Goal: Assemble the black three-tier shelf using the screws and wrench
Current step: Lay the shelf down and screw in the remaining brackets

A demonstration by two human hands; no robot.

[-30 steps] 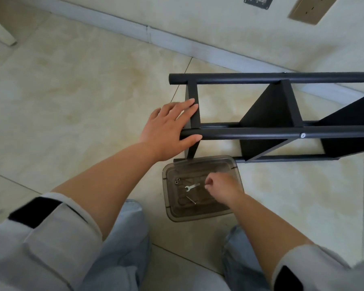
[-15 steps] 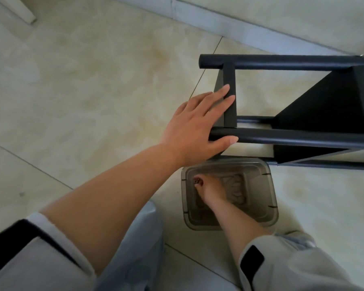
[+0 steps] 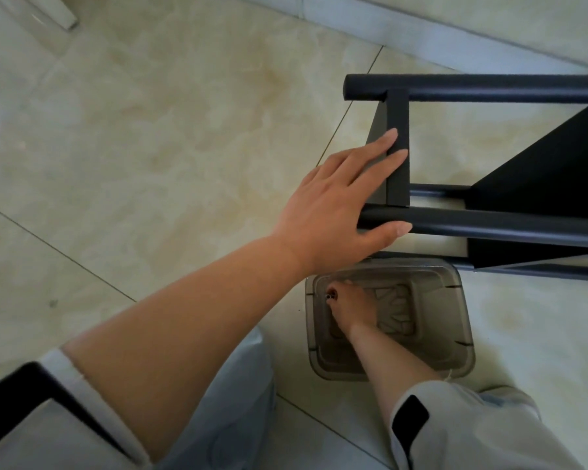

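Black metal is lying on its side on the pale tile floor: this is the shelf, and we are using it as our landmark. We are resting our left hand on its near end. Our fingers are lying straight and flat across the short cross bar, and our thumb is lying under the long near tube. The hand is wide, not gripping hard.

Just below the shelf, touching its bottom bar, a smoky clear plastic tray is sitting on the floor. We are reaching our right hand down into the tray, on the side nearer the shelf's end. Its fingers are bending down toward some small dark thing by the tray's left wall, but we cannot tell if they are holding it, or what it is.

Below the tray, our light blue trouser knees are showing.
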